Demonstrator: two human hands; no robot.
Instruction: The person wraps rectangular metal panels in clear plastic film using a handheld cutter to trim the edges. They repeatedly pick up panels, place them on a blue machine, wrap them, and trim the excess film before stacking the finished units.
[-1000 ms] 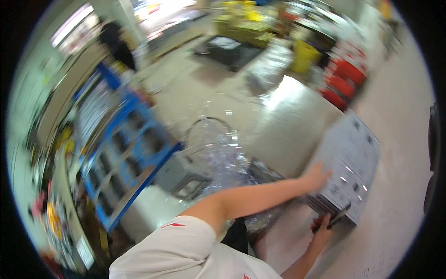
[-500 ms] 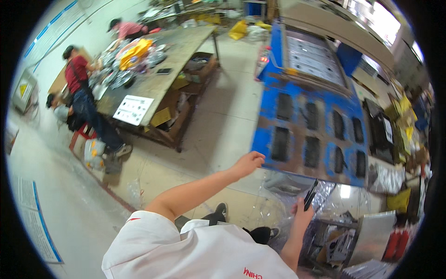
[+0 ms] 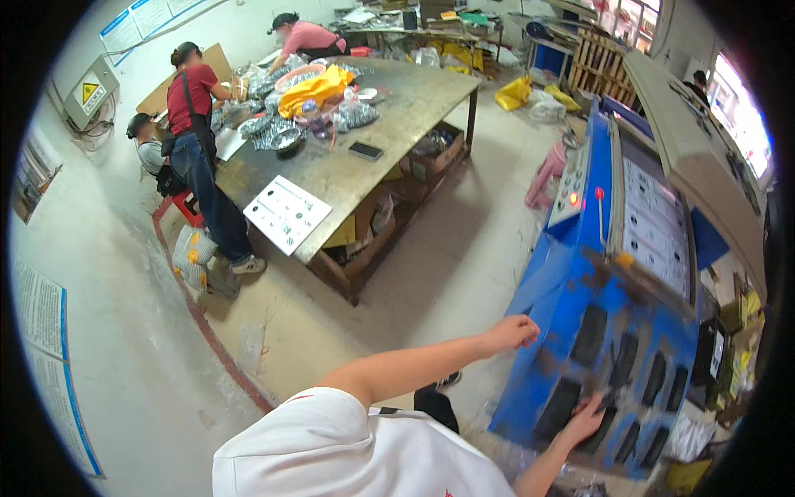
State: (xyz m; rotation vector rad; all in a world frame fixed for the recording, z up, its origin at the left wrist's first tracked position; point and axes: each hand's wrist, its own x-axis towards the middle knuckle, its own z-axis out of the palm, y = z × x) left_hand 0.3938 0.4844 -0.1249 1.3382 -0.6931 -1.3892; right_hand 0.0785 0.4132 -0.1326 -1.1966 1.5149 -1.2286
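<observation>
My left hand (image 3: 512,333) hovers by the left edge of the blue machine (image 3: 542,286). Its fingers are curled together and nothing shows in them. My right hand (image 3: 585,418) reaches over the machine's sloping front, with its fingers closed at a black recess (image 3: 601,429) in the lower row. Whatever they hold blends into the dark surface. Around this hand lie several black oblong recesses in two rows, among them one on the left (image 3: 557,408) and one above (image 3: 589,335). Thin dark pieces seem to lie in some of them.
A raised lid (image 3: 704,157) hangs over the machine's framed bed with its printed sheet (image 3: 654,224). A control panel (image 3: 571,189) is on its left. Across the aisle stands a metal table (image 3: 414,103) with a white printed board (image 3: 287,214), bags and a phone (image 3: 365,151). Several people work there.
My view has turned left. My right hand, which held a slim black tool, has moved forward onto the recesses. The tool no longer stands out. My left hand stays near the machine's left edge.
</observation>
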